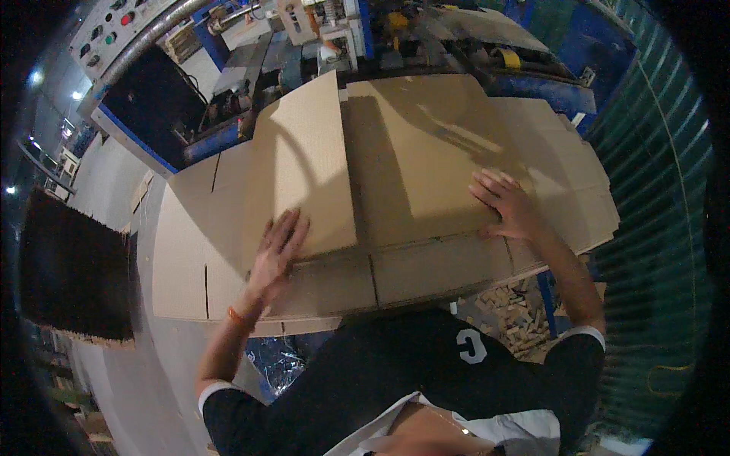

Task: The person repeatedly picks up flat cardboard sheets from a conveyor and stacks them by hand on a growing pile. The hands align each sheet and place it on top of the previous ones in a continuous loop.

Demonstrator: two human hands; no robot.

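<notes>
A folded cardboard sheet (437,182) lies in front of me on a stack of flat cardboard blanks (445,266). Its left panel (308,152) is turned over toward the middle, and that panel's right edge stands slightly raised. My left hand (280,251) rests with fingers stretched out on the near left part of this panel. An orange band circles that wrist. On the right side of the sheet, my right hand (508,204) lies palm down with its fingers apart. Neither hand is closed around the cardboard.
Beyond the stack stands a blue machine (540,95) with rollers, and a control panel (114,34) with buttons is at upper left. Green corrugated wall (654,205) runs along the right. Cardboard scraps (517,315) lie below the stack. A dark stack (76,266) stands at left.
</notes>
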